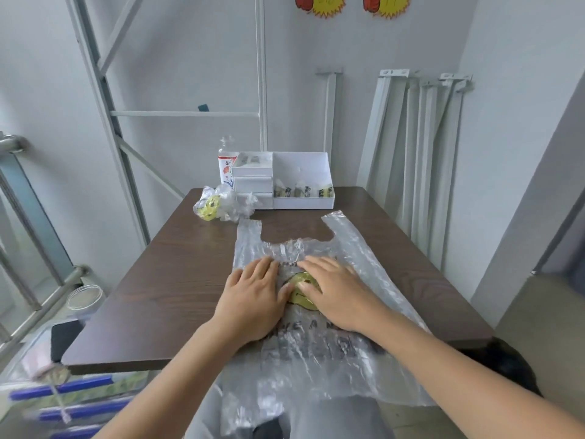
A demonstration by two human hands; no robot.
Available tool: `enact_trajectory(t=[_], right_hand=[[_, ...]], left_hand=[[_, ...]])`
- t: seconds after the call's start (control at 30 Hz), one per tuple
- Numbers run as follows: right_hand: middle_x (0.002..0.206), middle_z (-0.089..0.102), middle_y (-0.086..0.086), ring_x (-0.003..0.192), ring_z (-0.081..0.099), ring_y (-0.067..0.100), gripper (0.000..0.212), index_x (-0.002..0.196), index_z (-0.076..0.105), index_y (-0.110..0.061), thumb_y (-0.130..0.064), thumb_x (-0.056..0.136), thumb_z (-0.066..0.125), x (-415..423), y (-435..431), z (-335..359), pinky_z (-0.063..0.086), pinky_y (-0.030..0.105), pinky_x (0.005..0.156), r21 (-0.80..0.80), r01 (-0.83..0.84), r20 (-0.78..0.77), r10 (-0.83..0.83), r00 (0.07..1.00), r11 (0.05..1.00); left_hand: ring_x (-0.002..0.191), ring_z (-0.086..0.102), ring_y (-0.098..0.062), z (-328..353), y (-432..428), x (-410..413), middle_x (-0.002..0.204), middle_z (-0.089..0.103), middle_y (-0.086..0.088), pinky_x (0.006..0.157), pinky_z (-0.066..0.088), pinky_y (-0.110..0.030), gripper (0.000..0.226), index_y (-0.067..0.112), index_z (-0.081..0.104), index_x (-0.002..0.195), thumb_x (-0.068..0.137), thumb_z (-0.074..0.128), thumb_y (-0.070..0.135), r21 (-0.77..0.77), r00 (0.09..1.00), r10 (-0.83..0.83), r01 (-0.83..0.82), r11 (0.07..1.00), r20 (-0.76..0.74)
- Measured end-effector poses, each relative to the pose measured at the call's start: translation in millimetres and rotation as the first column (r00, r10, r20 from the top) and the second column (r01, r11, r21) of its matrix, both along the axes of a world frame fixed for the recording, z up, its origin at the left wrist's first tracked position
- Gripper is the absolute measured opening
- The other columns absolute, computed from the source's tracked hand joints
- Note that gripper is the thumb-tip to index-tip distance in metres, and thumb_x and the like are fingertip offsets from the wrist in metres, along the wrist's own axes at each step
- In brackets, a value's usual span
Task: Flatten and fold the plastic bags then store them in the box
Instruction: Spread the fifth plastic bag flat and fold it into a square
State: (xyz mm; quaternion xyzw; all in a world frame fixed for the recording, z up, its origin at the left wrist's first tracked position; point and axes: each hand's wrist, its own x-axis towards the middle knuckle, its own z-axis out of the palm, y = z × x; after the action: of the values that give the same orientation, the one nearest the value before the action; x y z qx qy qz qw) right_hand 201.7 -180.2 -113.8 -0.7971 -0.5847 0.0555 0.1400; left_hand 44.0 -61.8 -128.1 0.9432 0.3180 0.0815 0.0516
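Note:
A clear plastic bag (319, 353) with a yellow smiley print and dark lettering lies spread on the brown table (177, 280), handles pointing away, its bottom hanging over the near edge. My left hand (253, 299) and my right hand (335, 293) press flat on its middle, side by side, fingers straight. A second, crumpled bag (218, 204) with the same yellow print sits at the far left of the table. The white box (300, 182) stands at the far edge; folded bags stand in its open right compartment.
A plastic bottle (226, 163) stands left of the box, whose left part has small drawers. Metal frames lean against the wall behind and to the right. A railing and a round lidded jar (84, 297) are left of the table.

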Motion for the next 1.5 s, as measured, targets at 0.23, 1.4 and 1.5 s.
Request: enact_trajectory(t=[0.23, 1.4, 1.5], right_hand=[[0.174, -0.013, -0.011, 0.16, -0.011, 0.009, 0.095, 0.167, -0.006, -0.031, -0.087, 0.092, 0.004, 55, -11, -6, -0.004, 0.039, 0.131, -0.189, 0.145, 0.108, -0.126, 0.986, 0.971], [0.173, -0.018, -0.013, 0.161, -0.018, 0.023, 0.091, 0.165, -0.011, -0.04, -0.089, 0.09, 0.004, 116, 17, 7, -0.009, 0.054, 0.129, -0.295, 0.229, 0.129, -0.198, 0.972, 0.928], [0.172, -0.018, -0.012, 0.16, -0.02, 0.022, 0.091, 0.166, -0.011, -0.034, -0.086, 0.093, 0.004, 126, 23, 17, -0.007, 0.054, 0.13, -0.284, 0.219, 0.225, -0.157, 0.962, 0.934]], left_hand=[[0.161, -0.011, -0.016, 1, 44, -21, 0.175, -0.011, 0.004, 0.131, -0.004, -0.04, 0.103, 0.026, -0.004, 0.167, 0.084, -0.004, 0.087, -0.063, 0.99, 0.021, -0.03, 0.998, -0.138], [0.161, -0.011, -0.012, 9, 109, -15, 0.172, -0.007, 0.019, 0.125, -0.007, -0.064, 0.094, 0.031, 0.002, 0.167, 0.092, 0.013, 0.085, -0.138, 0.991, 0.077, -0.092, 0.986, -0.112], [0.161, -0.005, -0.011, 11, 101, -8, 0.174, 0.007, 0.013, 0.128, 0.002, -0.061, 0.073, 0.027, 0.017, 0.167, 0.106, 0.027, 0.064, -0.132, 0.992, 0.043, -0.028, 0.991, 0.115]])
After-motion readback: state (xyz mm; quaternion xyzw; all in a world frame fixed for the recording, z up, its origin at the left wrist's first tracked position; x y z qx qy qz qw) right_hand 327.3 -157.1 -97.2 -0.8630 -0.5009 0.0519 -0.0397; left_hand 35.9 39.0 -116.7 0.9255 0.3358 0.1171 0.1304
